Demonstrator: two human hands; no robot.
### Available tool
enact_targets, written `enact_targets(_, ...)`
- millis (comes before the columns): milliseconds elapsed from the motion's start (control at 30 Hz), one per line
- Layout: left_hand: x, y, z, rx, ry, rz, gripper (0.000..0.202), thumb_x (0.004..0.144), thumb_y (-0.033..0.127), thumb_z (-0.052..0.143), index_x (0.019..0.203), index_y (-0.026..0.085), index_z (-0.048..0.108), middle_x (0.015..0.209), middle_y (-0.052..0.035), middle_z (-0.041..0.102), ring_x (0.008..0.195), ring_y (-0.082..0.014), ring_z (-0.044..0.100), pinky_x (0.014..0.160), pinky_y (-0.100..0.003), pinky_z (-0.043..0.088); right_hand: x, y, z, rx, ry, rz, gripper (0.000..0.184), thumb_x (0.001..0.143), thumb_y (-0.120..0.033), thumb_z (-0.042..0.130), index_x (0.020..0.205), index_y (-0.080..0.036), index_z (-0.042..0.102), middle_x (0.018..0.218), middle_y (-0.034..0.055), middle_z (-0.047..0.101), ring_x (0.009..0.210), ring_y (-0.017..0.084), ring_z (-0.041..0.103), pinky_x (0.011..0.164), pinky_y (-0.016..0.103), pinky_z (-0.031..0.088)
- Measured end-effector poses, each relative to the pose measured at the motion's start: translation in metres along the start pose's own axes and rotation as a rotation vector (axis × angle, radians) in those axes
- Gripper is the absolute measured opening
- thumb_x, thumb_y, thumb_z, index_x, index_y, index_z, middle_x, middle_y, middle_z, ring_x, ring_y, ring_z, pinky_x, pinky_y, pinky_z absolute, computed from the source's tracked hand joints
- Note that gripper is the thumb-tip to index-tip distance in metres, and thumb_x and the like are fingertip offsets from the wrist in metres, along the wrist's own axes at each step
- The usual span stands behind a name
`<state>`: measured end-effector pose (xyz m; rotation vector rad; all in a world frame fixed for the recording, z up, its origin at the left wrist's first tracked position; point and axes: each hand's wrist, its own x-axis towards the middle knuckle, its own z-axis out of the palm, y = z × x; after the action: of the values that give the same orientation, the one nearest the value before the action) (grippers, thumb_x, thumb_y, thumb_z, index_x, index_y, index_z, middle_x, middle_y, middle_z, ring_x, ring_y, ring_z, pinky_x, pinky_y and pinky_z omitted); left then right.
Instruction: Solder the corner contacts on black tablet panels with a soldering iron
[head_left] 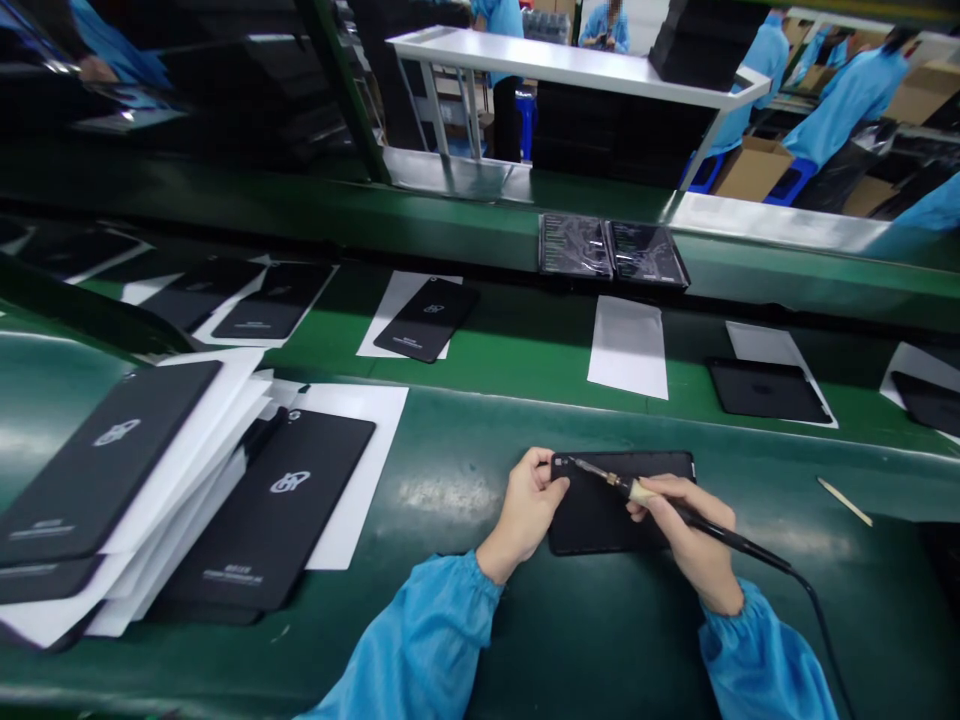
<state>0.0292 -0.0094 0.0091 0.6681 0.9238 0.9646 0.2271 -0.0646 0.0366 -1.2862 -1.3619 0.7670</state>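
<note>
A black tablet back cover (pixel 600 520) lies flat on the green bench, its inner side up. My left hand (pixel 526 505) grips the cover's left end near the upper corner, thumb on top and fingers curled at the edge. In my right hand (pixel 688 530) is a soldering iron (pixel 637 492), held like a pen by its pale grip. Its metal tip points left and reaches the cover's upper left corner, close to my left thumb. Whether the tip touches the cover I cannot tell. A black cord trails from the iron down to the right.
Black covers with white sheets form a stack (pixel 112 470) on the left. Beyond the bench, a green belt (pixel 517 345) carries more covers and a white sheet (pixel 628 345). A thin stick (pixel 844 501) lies at right. Two dark trays (pixel 611 250) rest behind; people in blue work farther back.
</note>
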Motion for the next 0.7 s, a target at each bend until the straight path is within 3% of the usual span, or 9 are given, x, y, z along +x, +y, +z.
enact_targets(700,0.001,0.001,0.003,-0.017,0.038,-0.005,0.030,0.069,0.018,0.073,0.089,0.019,0.050,0.071,0.0009,0.072,0.054,-0.0111,0.063,0.054,-0.021,0.048,-0.013,0.008,0.014,-0.074,0.014,0.017,0.016,0.091,-0.021,0.062,0.103,-0.018,0.073,0.082,0.0054,0.075,0.065,0.017,0.071,0.062,0.031,0.062)
